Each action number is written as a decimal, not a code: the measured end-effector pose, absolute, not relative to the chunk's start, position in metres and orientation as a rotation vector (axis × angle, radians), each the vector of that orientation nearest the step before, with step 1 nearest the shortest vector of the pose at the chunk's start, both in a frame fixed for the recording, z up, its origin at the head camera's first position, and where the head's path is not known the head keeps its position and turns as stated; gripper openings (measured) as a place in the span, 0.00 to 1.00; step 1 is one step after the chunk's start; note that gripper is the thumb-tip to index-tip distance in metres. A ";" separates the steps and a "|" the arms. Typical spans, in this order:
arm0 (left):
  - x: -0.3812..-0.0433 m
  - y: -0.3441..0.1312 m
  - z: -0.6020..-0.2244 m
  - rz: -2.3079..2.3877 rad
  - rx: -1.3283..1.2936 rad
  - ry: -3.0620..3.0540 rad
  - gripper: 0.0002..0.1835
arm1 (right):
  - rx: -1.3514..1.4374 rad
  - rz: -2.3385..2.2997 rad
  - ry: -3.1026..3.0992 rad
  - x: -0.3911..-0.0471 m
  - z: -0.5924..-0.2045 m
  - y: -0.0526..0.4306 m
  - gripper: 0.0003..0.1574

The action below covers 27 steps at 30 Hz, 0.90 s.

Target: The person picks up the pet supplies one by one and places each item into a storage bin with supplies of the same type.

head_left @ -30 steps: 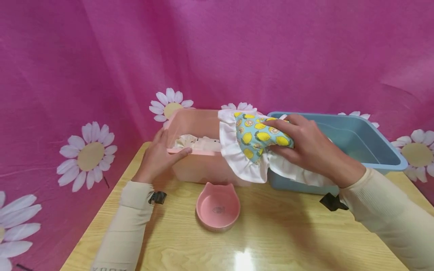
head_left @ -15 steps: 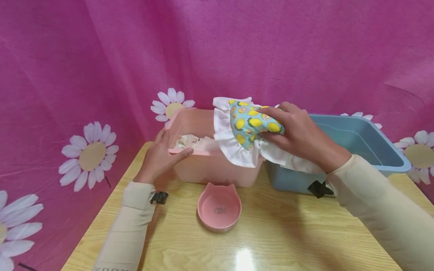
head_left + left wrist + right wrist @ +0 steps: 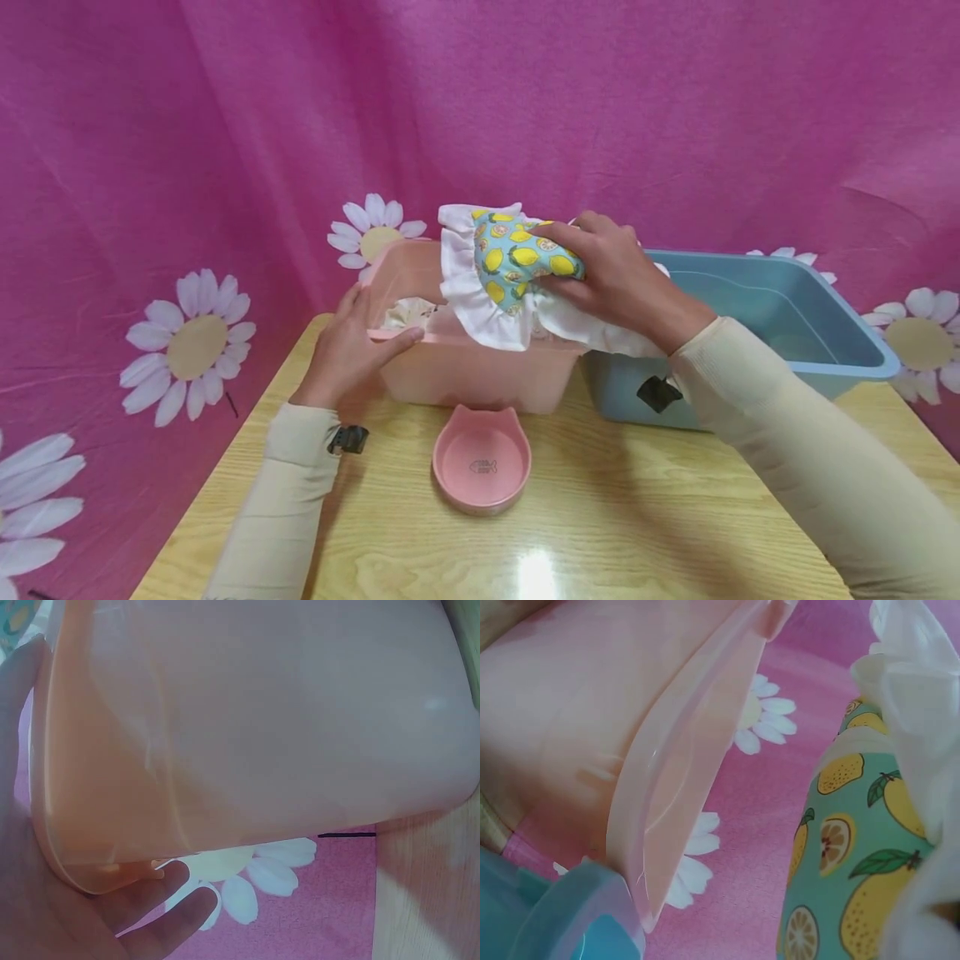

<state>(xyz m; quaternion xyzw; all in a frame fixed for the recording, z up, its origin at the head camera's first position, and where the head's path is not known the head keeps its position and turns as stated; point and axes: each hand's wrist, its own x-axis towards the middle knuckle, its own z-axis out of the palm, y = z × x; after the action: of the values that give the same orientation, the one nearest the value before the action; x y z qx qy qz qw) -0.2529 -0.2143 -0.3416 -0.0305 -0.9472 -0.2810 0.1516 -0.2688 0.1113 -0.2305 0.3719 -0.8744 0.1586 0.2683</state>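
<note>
My right hand (image 3: pixel 618 271) pinches a light-blue lemon-print cloth with a white ruffled edge (image 3: pixel 517 256), holding it bunched above the pink plastic bin (image 3: pixel 480 375). The ruffle overlaps the bin's front rim in the head view, and white fabric trails below the hand. The right wrist view shows the lemon-print cloth (image 3: pixel 855 847) close up, to the right of the bin's rim. My left hand (image 3: pixel 348 350) grips the bin's left front corner, thumb along the front rim and fingers at the side. Inside lies pale fabric (image 3: pixel 412 312), partly hidden by the cloth.
A blue plastic bin (image 3: pixel 840 333) stands right beside the pink one, partly behind my right arm. In front of the pink bin sits a pink cat-eared bowl (image 3: pixel 482 467) with a fish-bone print. All stand on a wooden table (image 3: pixel 600 533) before a pink daisy-print curtain (image 3: pixel 600 108).
My right hand has carried the lemon-print cloth leftward and up, from between the two bins to over the pink bin. The left hand keeps its place on the bin's corner.
</note>
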 end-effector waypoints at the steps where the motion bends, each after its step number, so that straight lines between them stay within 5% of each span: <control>1: -0.253 -0.215 -0.342 -0.807 -0.086 -2.715 0.60 | 1.004 0.426 -2.357 -0.271 -0.231 0.110 0.33; 27: -0.254 -0.216 -0.343 -0.829 -0.050 -2.712 0.61 | 1.053 0.478 -2.384 -0.319 -0.250 0.063 0.33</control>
<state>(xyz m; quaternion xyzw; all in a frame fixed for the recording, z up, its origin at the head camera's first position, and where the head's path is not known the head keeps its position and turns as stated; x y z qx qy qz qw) -0.2544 -0.2163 -0.3431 -0.0174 -0.9451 -0.2890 0.1518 -0.3191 0.0629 -0.2501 0.3854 -0.8726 0.1751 0.2435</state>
